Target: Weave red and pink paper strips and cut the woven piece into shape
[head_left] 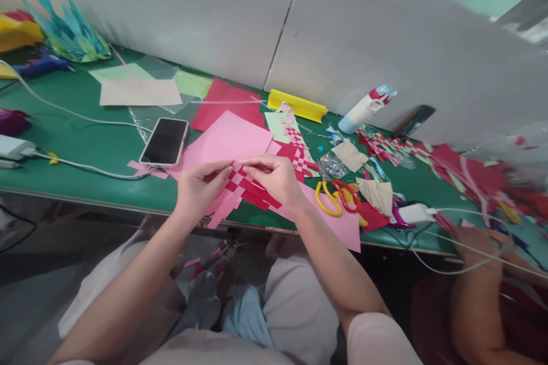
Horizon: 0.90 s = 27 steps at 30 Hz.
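Note:
My left hand pinches the left upper edge of a small weave of red and pink paper strips. Opposite it, my right hand grips the right side of the same weave, thumb and forefinger closed on it. Loose strip ends hang from the weave toward the table's front edge. Behind my hands lies a pink paper sheet, with a red sheet further back. A phone rests just left of the pink sheet. Scissors with yellow and red handles lie right of my right wrist.
A green table runs along a grey panel. White cables cross its left part. At the back stand a teal paper plant, a yellow folded strip and a white bottle. A co-worker's hands are at the far right.

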Each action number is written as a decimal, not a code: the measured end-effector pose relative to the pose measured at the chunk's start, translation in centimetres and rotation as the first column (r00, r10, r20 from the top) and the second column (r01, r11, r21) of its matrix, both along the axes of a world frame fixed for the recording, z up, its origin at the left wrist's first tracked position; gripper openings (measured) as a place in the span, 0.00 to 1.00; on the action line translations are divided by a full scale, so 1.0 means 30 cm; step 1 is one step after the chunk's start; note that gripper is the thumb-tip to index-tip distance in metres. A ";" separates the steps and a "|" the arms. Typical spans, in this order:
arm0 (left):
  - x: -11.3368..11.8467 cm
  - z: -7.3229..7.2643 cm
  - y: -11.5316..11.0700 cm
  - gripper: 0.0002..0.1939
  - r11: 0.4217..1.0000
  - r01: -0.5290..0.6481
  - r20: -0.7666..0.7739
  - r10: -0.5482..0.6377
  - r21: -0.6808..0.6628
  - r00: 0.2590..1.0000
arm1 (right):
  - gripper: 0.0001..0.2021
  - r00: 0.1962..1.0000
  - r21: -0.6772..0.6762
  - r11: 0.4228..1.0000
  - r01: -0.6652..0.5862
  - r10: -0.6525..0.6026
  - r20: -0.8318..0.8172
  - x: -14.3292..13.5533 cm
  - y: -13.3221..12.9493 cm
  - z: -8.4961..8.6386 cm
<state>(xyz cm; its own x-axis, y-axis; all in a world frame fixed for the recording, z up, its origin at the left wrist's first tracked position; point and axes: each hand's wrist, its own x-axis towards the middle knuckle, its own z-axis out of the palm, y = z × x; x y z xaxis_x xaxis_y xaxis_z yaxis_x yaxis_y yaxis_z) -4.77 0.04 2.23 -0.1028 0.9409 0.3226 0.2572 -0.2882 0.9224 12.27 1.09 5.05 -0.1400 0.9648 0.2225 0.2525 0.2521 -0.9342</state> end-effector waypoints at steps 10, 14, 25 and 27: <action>0.003 0.007 -0.009 0.09 0.997 0.045 -0.031 -0.043 0.058 0.999 | 0.09 0.994 -0.152 0.983 -0.106 0.099 -0.053 0.009 0.032 0.007; -0.007 -0.006 -0.008 0.09 0.983 0.072 -0.117 -0.053 0.167 0.992 | 0.09 0.994 -0.176 0.979 -0.101 0.092 -0.059 0.006 0.037 0.008; -0.001 0.012 -0.009 0.10 0.998 0.049 -0.118 -0.043 0.043 0.992 | 0.12 0.979 -0.276 0.946 -0.171 0.131 -0.157 0.019 0.044 -0.008; -0.002 0.016 -0.009 0.11 0.998 0.057 -0.105 -0.055 0.014 0.993 | 0.12 0.965 -0.323 0.924 -0.206 0.137 -0.222 0.029 0.050 -0.012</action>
<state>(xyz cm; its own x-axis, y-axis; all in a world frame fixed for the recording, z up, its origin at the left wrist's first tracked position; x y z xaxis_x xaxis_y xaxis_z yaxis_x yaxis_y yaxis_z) -4.84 -0.22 2.70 -0.0148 0.9386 0.3447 0.3351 -0.3202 0.8861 13.14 2.58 4.70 -0.2979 0.9516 -0.0762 0.0418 -0.0668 -0.9969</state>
